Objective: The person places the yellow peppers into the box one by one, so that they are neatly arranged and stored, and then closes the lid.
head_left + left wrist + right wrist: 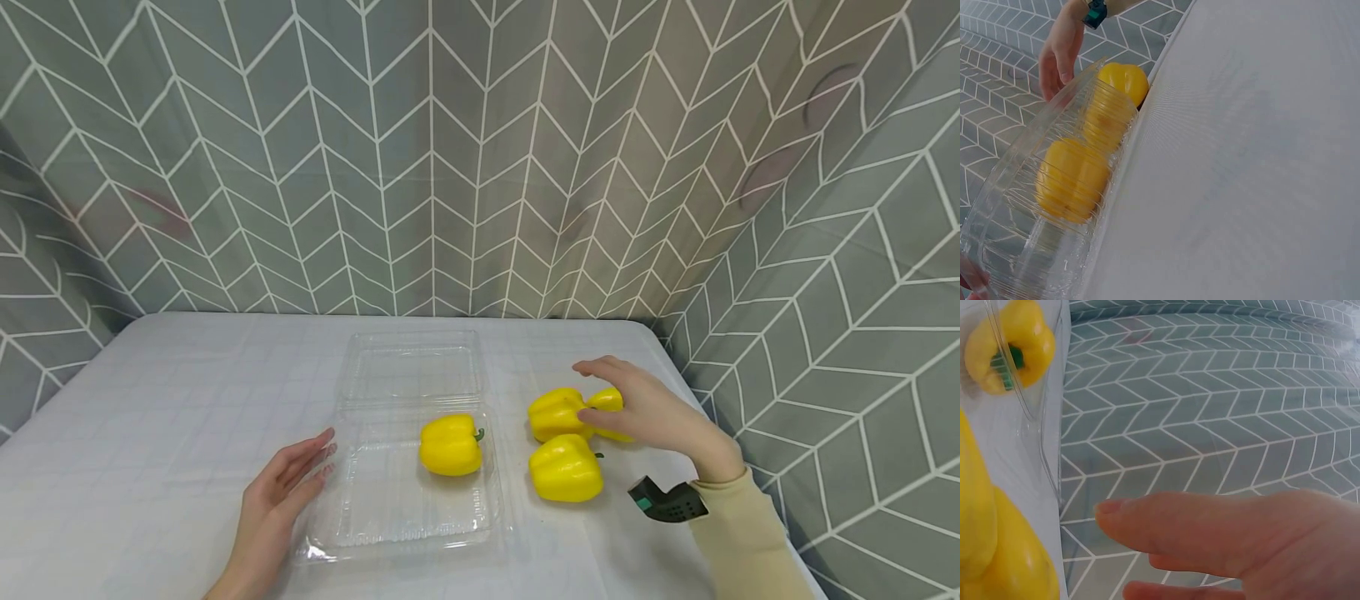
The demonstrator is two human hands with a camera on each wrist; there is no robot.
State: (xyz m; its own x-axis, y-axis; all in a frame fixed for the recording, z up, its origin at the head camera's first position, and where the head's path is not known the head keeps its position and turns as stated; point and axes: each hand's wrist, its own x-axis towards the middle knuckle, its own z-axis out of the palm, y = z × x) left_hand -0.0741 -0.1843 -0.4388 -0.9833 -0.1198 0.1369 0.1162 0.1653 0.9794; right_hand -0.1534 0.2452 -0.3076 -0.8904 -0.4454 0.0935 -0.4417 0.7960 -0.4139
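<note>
The right grip [652,408] is held with thumb and fingers spread well apart, and nothing is held in it. It is placed at the yellow peppers on the right: the rear left pepper [553,414] is overlapped by the thumb in the head view, and the rear right pepper [606,400] is partly hidden by the hand. Whether either is touched cannot be told. Just in front of them, the front pepper [566,468] is seen lying on its side, stem turned to the right.

The left grip [272,496] is loosely spread, with fingers slightly bent and nothing grasped; its fingertips are brought up to the left edge of a clear plastic container [397,504], though contact cannot be made out for certain. In the container, the fourth pepper [450,446] is laid on its side near the right wall. The lid [412,367] is folded back flat, away from the person.

Everything is set on a table [180,417] covered in white. The table is backed by a grey curtain [450,167] patterned with white chevron lines.
</note>
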